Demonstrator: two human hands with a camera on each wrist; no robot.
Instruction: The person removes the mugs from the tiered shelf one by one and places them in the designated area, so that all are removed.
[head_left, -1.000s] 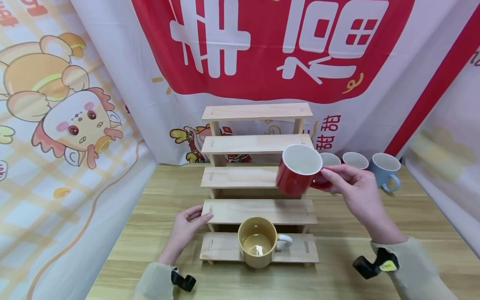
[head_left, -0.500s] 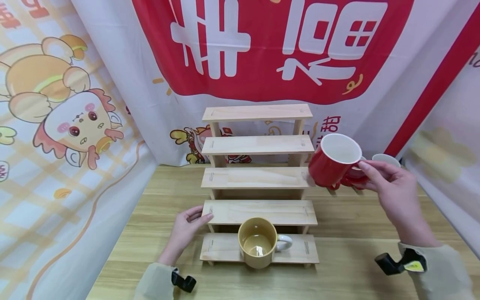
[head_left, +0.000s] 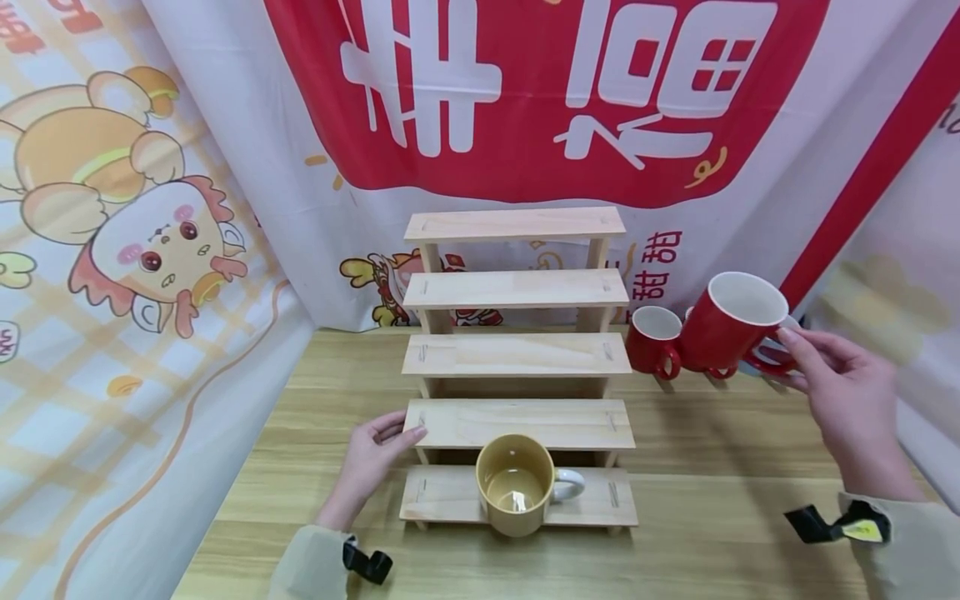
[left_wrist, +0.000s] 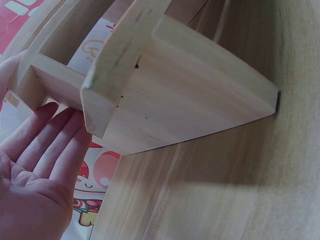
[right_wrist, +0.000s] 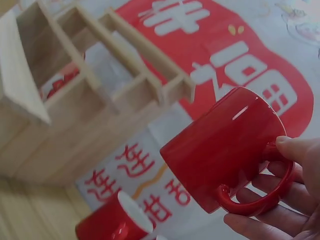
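Observation:
In the head view, a red mug (head_left: 720,329) with a white inside is held in the air at the right by my right hand (head_left: 851,392). The thumb and fingers grip its handle, as the right wrist view shows, where the mug (right_wrist: 227,145) tilts. A pale wooden stepped shelf (head_left: 517,354) with several tiers stands in the middle. My left hand (head_left: 372,458) holds the left end of its second tier from the front, thumb on top and fingers (left_wrist: 60,145) underneath. On the lowest tier sits a yellow mug (head_left: 513,492) with a white handle pointing right.
A red mug (head_left: 652,346) stands on the wooden table (head_left: 720,467) right of the shelf. Behind the held mug, another red mug and a light blue one are mostly hidden. Printed cloth (head_left: 315,250) hangs behind and at both sides.
My right hand has carried the red mug rightward, from in front of the shelf to over the mugs at the right. The left hand, shelf and yellow mug have stayed put.

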